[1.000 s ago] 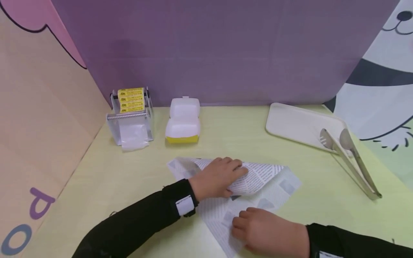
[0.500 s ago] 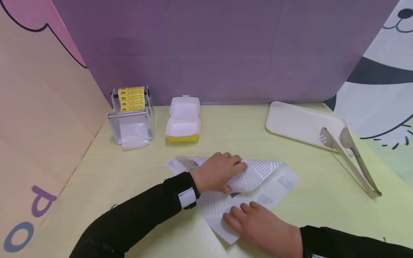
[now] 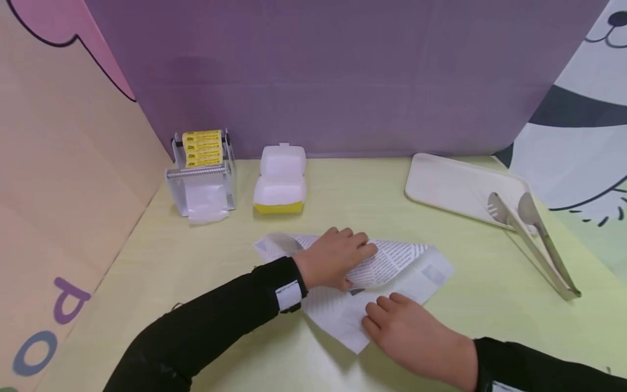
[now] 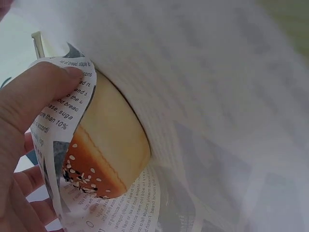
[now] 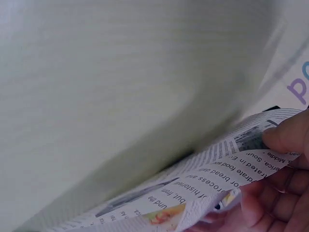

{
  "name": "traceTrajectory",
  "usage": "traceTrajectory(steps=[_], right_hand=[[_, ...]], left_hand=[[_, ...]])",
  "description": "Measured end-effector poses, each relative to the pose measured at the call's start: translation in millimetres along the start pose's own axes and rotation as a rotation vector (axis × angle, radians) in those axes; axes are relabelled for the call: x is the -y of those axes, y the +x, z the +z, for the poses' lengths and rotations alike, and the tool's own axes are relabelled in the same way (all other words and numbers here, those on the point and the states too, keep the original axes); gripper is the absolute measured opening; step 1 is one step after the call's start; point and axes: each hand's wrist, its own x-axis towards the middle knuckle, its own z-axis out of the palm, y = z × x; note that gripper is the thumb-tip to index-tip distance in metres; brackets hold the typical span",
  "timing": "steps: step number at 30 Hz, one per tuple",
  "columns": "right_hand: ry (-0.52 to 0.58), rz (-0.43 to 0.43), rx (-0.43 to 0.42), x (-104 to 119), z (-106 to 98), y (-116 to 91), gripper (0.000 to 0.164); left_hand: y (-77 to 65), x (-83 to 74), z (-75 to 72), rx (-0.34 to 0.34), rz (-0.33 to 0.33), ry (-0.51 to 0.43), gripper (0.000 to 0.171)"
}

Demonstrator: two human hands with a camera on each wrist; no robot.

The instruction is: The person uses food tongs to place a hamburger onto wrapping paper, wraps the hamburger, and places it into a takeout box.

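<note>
From the head view I see the left hand [image 3: 335,258] over a folded flap of printed paper [image 3: 338,318] on the table [image 3: 220,261], and the right hand [image 3: 416,337] just beside it at the near edge. The left wrist view shows what that hides: a seeded bun [image 4: 116,125] inside the paper, my left thumb and fingers curled round its covered side. In the right wrist view, my thumb and fingers pinch the paper, raised above the table, a colour picture printed on it.
</note>
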Motion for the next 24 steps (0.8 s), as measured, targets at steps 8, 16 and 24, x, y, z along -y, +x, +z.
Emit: traceTrajectory(steps=[8, 16, 24], right_hand=[[-0.010, 0.043, -0.070, -9, -9, 0, 0.004], [-0.004, 0.098, -0.113, -19, -16, 4, 0.004], [0.045, 0.148, -0.186, -35, -19, 10, 0.016]], left_hand=[[0.7, 0.7, -0.5, -0.003, -0.001, -0.026, 0.072], [0.1, -0.7, -0.5, -0.033, 0.002, -0.034, 0.064], [-0.9, -3.9, 1.0, -0.058, -0.002, -0.020, 0.057]])
